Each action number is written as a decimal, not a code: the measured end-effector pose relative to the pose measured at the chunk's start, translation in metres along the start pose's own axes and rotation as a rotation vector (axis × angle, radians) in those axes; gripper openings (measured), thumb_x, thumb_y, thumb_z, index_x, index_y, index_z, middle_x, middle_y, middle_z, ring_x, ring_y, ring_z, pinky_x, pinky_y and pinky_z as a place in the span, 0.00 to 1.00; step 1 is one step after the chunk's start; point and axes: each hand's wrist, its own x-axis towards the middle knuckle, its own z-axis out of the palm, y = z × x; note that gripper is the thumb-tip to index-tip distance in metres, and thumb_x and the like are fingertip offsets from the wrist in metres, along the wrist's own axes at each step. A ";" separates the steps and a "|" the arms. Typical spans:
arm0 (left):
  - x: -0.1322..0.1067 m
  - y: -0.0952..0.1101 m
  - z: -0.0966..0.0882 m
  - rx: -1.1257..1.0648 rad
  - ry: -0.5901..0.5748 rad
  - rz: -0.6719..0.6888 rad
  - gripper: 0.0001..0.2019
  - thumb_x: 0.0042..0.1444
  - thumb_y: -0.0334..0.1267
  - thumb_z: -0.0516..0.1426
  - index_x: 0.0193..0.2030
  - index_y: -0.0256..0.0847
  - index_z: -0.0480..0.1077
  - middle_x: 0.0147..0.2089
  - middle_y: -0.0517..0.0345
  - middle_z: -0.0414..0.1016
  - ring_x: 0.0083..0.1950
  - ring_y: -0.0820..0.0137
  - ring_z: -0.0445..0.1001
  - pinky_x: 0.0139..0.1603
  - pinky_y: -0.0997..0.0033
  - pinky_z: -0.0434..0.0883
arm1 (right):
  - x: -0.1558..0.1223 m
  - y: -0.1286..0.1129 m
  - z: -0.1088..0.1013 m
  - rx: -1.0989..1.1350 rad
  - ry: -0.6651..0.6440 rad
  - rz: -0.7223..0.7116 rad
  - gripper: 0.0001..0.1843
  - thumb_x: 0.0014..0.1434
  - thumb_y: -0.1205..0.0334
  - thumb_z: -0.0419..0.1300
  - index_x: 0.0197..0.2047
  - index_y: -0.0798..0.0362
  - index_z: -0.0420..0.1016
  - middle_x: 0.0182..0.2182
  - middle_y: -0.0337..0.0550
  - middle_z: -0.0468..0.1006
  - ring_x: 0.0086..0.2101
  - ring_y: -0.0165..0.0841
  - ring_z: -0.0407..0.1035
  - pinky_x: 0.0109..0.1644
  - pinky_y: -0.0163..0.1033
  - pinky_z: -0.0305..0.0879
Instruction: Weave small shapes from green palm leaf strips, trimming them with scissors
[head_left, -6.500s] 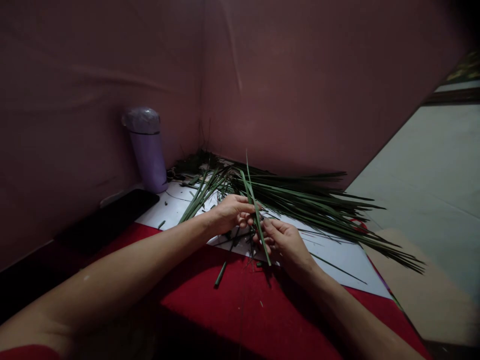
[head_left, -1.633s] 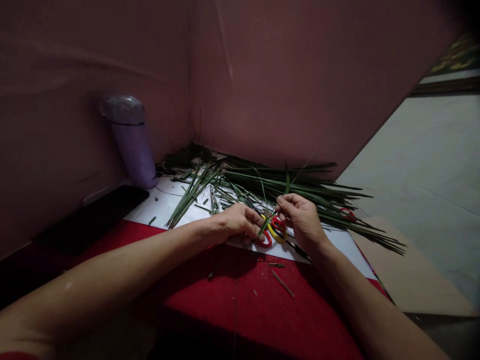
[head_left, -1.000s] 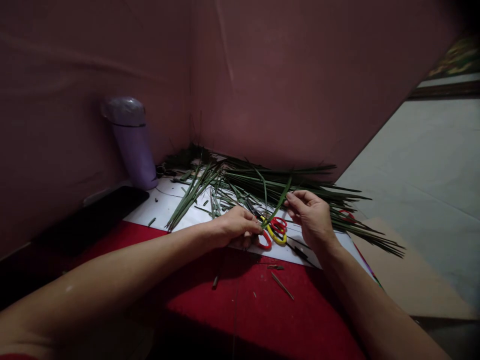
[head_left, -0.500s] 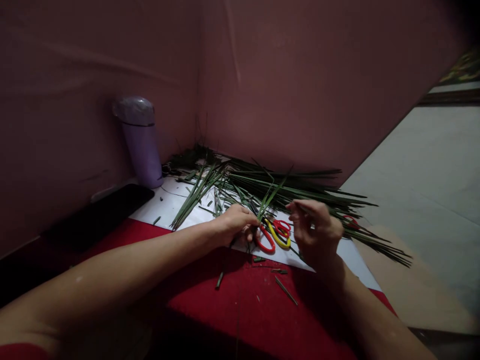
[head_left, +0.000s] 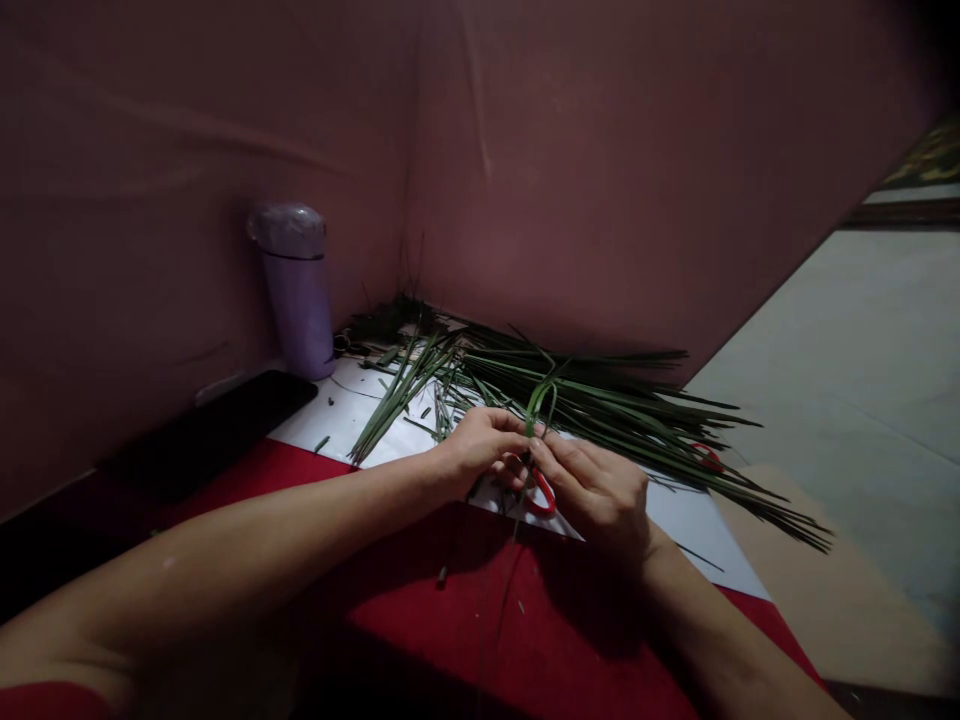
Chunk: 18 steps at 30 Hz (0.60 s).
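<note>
My left hand (head_left: 484, 450) and my right hand (head_left: 596, 488) meet at the middle of the scene, fingertips together. Both pinch a narrow green leaf strip (head_left: 538, 398) that bends into a small loop just above the fingers. A red scissors handle (head_left: 545, 493) peeks out on the white sheet (head_left: 690, 515) under my right hand. Behind the hands lies a long pile of green leaf strips (head_left: 637, 415) running right along the wall.
A purple lidded bottle (head_left: 296, 290) stands at the back left by the pinkish wall. A black flat object (head_left: 217, 425) lies left of the white sheet. Red cloth (head_left: 480, 620) covers the near surface, with small leaf scraps. Pale floor lies right.
My right hand has come back in to meet the left hand and now covers the scissors. The strip, straight before, is bent into a loop.
</note>
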 end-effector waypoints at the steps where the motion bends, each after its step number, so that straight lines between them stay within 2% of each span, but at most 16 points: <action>1: 0.000 0.000 0.001 -0.006 -0.003 0.008 0.03 0.45 0.26 0.56 0.29 0.33 0.65 0.20 0.62 0.66 0.17 0.78 0.67 0.20 0.76 0.67 | 0.000 0.000 0.000 -0.001 0.001 -0.007 0.19 0.56 0.71 0.55 0.52 0.52 0.69 0.47 0.50 0.75 0.41 0.39 0.72 0.41 0.41 0.69; 6: -0.003 0.004 0.003 0.027 -0.009 0.034 0.06 0.44 0.25 0.55 0.31 0.33 0.66 0.20 0.61 0.67 0.18 0.76 0.68 0.18 0.78 0.65 | 0.003 -0.001 0.002 0.019 0.012 0.003 0.22 0.57 0.72 0.53 0.55 0.56 0.65 0.45 0.51 0.76 0.42 0.39 0.72 0.42 0.42 0.70; 11: -0.003 0.005 0.003 0.044 -0.021 0.036 0.07 0.43 0.24 0.53 0.32 0.33 0.66 0.17 0.61 0.66 0.16 0.75 0.67 0.12 0.82 0.52 | 0.003 -0.003 0.005 0.046 0.016 0.031 0.23 0.56 0.72 0.54 0.56 0.57 0.64 0.46 0.52 0.76 0.42 0.39 0.72 0.43 0.42 0.69; 15: -0.003 0.003 0.002 0.030 -0.035 0.067 0.07 0.42 0.23 0.52 0.30 0.33 0.66 0.18 0.61 0.67 0.13 0.79 0.62 0.12 0.81 0.54 | 0.001 -0.004 0.009 0.037 0.059 0.096 0.24 0.55 0.73 0.55 0.56 0.54 0.65 0.46 0.53 0.75 0.42 0.38 0.71 0.40 0.39 0.70; 18: -0.003 0.004 0.001 -0.002 -0.041 0.078 0.07 0.43 0.23 0.52 0.31 0.33 0.66 0.20 0.60 0.68 0.14 0.80 0.62 0.12 0.82 0.54 | -0.001 -0.003 0.014 0.032 0.085 0.145 0.26 0.55 0.74 0.55 0.57 0.53 0.63 0.45 0.55 0.74 0.41 0.38 0.71 0.37 0.38 0.71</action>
